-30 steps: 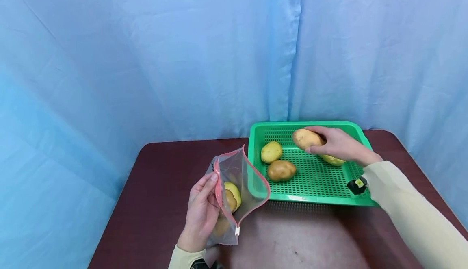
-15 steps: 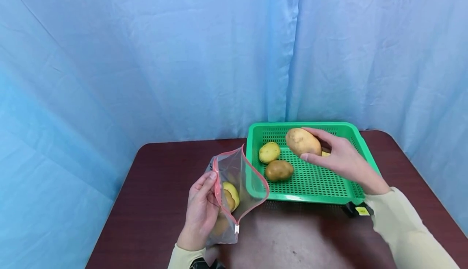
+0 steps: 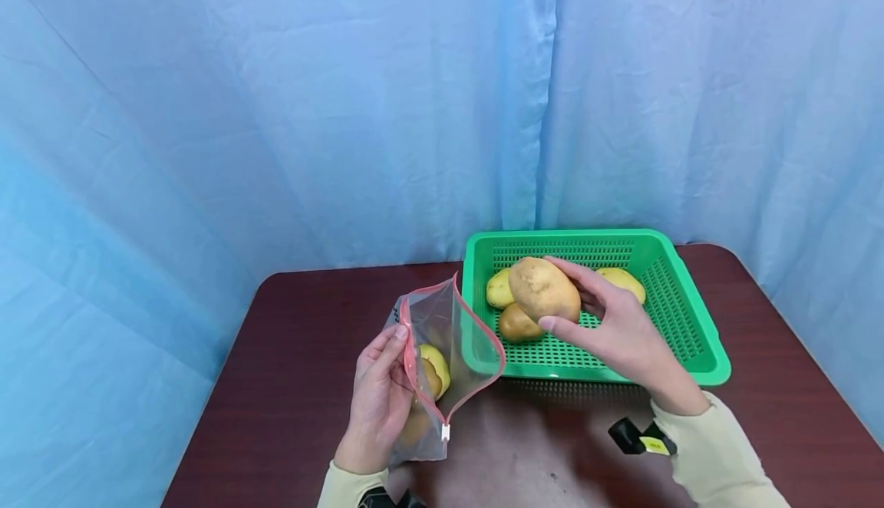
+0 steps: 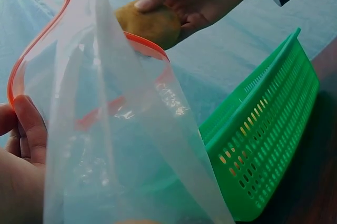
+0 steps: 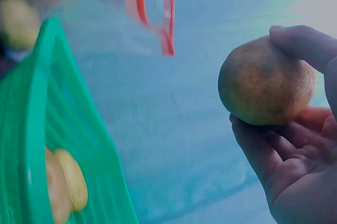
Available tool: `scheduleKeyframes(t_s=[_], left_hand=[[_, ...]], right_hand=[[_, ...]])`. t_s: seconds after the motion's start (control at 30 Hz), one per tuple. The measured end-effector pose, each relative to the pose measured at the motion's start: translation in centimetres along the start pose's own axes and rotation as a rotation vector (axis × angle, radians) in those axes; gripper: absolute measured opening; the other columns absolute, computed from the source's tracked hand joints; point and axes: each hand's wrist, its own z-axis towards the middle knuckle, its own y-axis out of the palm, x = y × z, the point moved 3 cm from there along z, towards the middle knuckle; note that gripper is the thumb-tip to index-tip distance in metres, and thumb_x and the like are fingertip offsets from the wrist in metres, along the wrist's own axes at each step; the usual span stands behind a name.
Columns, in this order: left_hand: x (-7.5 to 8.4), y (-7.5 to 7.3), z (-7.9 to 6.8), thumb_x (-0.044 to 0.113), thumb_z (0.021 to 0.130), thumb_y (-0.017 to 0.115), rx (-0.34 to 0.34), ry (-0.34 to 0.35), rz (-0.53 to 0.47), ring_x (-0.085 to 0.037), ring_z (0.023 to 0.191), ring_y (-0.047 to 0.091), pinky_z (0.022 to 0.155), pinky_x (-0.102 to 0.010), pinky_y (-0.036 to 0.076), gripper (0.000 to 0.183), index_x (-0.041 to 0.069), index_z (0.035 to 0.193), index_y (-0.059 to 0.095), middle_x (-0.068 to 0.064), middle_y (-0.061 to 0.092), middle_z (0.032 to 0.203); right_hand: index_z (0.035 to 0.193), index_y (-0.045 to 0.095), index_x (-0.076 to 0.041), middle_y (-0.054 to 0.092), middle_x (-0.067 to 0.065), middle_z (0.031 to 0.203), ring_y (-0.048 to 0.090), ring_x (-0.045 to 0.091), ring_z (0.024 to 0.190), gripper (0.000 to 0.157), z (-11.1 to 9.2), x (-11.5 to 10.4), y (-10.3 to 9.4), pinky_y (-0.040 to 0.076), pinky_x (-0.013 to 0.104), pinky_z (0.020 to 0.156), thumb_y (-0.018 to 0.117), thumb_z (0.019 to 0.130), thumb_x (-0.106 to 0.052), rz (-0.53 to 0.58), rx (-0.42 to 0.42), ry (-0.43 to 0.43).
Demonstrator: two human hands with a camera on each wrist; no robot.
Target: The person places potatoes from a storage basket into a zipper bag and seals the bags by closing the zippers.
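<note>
Head view: the right hand (image 3: 625, 331) holds a potato (image 3: 544, 289) between thumb and fingers above the green basket (image 3: 566, 373). At its 8 o'clock, the left hand (image 3: 378, 402) pinches a gaping zip bag (image 3: 461, 374); filling it seems the step in hand.

Left wrist view: the potato sits at the bag's 1 o'clock.

Right wrist view: the next move likely calls for going toward 10 o'clock, then lowering it inside.

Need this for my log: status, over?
Left grip pinching slider bag, mouth open. Right grip holding potato, outside bag. No obstruction visible between bag and potato.
</note>
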Motion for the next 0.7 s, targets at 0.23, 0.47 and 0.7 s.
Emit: scheduleKeyframes(t_s=[0.23,0.47,0.7], left_hand=[[0.0,0.1,0.2,0.002,0.106,0.054,0.014,-0.008,-0.004,-0.004,0.067,0.068,0.06,-0.015,0.055,0.024,0.009,0.095,0.074,0.002,0.071,0.078],[0.0,0.2,0.2,0.001,0.107,0.053,0.006,-0.011,-0.021,-0.004,0.068,0.069,0.061,-0.016,0.056,0.025,0.009,0.096,0.074,0.002,0.072,0.079],[0.0,0.0,0.2,0.002,0.106,0.055,-0.002,-0.004,-0.019,-0.004,0.068,0.069,0.062,-0.015,0.056,0.022,0.008,0.098,0.074,0.001,0.072,0.08]], right_hand=[[0.148,0.052,-0.016,0.065,0.003,0.137,0.065,0.012,0.116,0.068,-0.6,-0.9,3.0,0.054,0.022,0.091,0.083,0.088,-0.009,0.142,0.035,0.009],[0.146,0.054,-0.012,0.067,0.005,0.136,0.066,0.014,0.115,0.067,-0.9,-1.7,5.9,0.056,0.026,0.089,0.083,0.086,-0.007,0.21,0.053,-0.033],[0.145,0.055,-0.008,0.067,0.008,0.134,0.068,0.017,0.112,0.068,-0.5,-2.5,8.6,0.058,0.031,0.089,0.086,0.084,-0.01,0.199,0.036,-0.074]])
